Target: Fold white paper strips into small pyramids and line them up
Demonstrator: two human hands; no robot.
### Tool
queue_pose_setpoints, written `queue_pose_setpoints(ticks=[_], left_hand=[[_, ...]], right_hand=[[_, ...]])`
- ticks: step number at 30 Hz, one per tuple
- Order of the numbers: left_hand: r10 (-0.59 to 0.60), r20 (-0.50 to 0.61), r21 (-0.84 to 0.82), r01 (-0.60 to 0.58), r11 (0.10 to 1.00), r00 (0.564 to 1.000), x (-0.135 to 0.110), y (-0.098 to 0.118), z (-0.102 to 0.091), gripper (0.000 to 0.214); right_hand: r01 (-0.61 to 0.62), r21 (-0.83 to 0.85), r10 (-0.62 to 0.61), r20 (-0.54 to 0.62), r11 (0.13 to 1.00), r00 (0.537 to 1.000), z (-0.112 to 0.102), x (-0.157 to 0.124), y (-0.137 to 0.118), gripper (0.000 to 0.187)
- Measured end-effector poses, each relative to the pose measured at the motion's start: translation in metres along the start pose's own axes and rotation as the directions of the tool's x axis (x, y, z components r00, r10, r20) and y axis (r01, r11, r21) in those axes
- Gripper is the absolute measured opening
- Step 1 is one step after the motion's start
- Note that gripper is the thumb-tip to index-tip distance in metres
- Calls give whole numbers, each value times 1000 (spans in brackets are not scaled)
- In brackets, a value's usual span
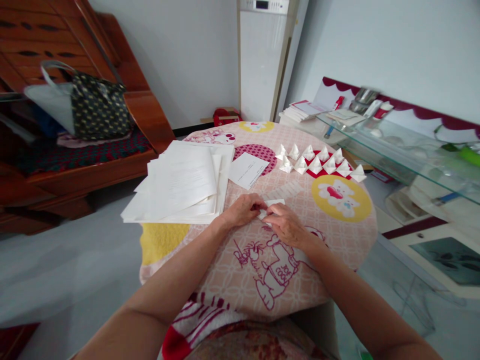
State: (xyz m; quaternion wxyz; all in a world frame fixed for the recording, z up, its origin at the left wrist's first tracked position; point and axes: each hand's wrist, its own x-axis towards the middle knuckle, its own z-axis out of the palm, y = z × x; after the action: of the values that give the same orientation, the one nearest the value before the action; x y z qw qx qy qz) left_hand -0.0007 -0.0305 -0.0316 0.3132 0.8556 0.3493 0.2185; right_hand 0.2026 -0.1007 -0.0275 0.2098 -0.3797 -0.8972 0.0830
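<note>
My left hand [243, 210] and my right hand [285, 226] meet over a small folded white paper piece [273, 203] on a round table covered by a pink cartoon-print cloth [262, 260]. Both hands have their fingers curled and pinched on the paper, pressing it against the cloth. Most of the paper is hidden under my fingers. A stack of white sheets [180, 182] lies just left of my left hand. A single small white sheet [248, 170] lies beyond my hands.
Several small folded white paper shapes [318, 162] sit in rows at the far right of the table. A glass shelf [405, 145] with clutter stands to the right. A wooden bench with a patterned bag [95, 107] is at left. A white appliance [262, 60] stands behind.
</note>
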Motion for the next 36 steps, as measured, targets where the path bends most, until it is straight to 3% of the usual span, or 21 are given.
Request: queue_pose_setpoints(ticks=[13, 16, 24, 27, 33, 36], left_hand=[[-18, -12, -14, 18, 1000, 1000, -2, 3, -1, 33], [-32, -31, -5, 31, 999, 999, -4, 9, 0, 25], [-26, -57, 23, 28, 999, 998, -6, 14, 2, 21], [-21, -53, 19, 22, 1000, 998, -5, 13, 2, 21], [33, -41, 44, -31, 999, 999, -6, 16, -1, 20], [83, -10, 68, -82, 994, 996, -8, 20, -4, 16]], right_hand=[[64, 211, -27, -176, 975, 984, -1, -22, 15, 25], [48, 158, -17, -191, 986, 981, -2, -22, 15, 18], [56, -89, -59, -38, 994, 998, -4, -21, 1, 20], [47, -137, -51, -26, 989, 998, -4, -23, 6, 25], [13, -65, -26, -190, 998, 981, -7, -27, 25, 29], [13, -8, -14, -139, 1000, 990, -10, -26, 22, 27]])
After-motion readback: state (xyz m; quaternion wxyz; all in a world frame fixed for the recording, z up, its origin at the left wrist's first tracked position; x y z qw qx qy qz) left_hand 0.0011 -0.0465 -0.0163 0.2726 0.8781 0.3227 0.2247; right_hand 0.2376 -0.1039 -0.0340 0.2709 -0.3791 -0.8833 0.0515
